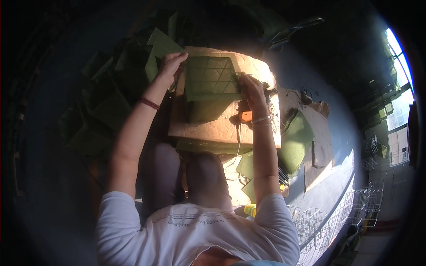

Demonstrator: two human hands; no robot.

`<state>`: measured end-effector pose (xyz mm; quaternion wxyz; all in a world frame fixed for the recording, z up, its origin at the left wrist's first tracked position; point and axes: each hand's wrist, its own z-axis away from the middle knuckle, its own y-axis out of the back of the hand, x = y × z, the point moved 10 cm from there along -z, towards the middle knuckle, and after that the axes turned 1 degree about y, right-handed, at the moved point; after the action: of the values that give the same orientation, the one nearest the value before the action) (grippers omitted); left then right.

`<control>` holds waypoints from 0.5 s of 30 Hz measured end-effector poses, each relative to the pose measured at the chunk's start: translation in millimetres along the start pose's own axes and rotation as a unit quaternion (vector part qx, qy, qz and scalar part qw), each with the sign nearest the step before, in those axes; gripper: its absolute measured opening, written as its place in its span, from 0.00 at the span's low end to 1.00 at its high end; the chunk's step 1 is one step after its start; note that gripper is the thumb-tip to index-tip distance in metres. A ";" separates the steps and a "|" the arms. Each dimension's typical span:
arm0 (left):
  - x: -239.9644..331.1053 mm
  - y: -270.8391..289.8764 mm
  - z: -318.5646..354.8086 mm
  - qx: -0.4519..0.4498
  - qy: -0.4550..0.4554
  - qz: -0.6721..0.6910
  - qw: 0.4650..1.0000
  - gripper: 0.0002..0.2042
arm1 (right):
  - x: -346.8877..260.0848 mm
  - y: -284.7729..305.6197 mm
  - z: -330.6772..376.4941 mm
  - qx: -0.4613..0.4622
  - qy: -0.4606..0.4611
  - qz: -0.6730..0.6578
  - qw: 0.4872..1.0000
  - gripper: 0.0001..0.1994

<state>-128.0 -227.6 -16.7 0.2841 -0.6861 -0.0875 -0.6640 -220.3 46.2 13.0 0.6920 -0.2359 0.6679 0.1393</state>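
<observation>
A tan desk (pixel 208 131) carries a green gridded sheet (pixel 212 79), lying flat on top. The left hand (pixel 171 62) grips its left edge; the right hand (pixel 251 91) presses a tool at its right edge, closed around it.

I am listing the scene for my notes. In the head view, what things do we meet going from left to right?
Pile of green pieces → left hand → green gridded sheet → right hand → green cushion → white wire racks.

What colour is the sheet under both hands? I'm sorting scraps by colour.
Dark green, scored with a grid of lines: the sheet, seen in the head view.
</observation>
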 end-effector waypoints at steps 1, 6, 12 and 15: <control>1.8 -2.1 1.6 -0.001 -0.001 0.002 1.000 0.08 | 0.3 -1.7 -2.8 -0.015 -0.006 -0.016 1.000 0.10; 5.1 -2.0 4.8 0.009 -0.001 -0.029 1.000 0.07 | 2.9 -0.5 -20.8 -0.032 -0.009 -0.031 0.999 0.10; 4.4 0.5 4.1 0.011 -0.004 -0.031 0.999 0.07 | 3.7 1.7 -17.4 0.011 -0.013 -0.008 1.000 0.08; 6.6 -2.9 4.5 0.013 -0.001 -0.043 0.999 0.07 | -64.1 20.2 14.6 0.149 0.266 0.128 0.944 0.10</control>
<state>-125.0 -224.6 -9.4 0.2644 -0.6784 -0.1257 -0.6739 -222.5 78.7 73.6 0.4925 -0.0712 0.8655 0.0571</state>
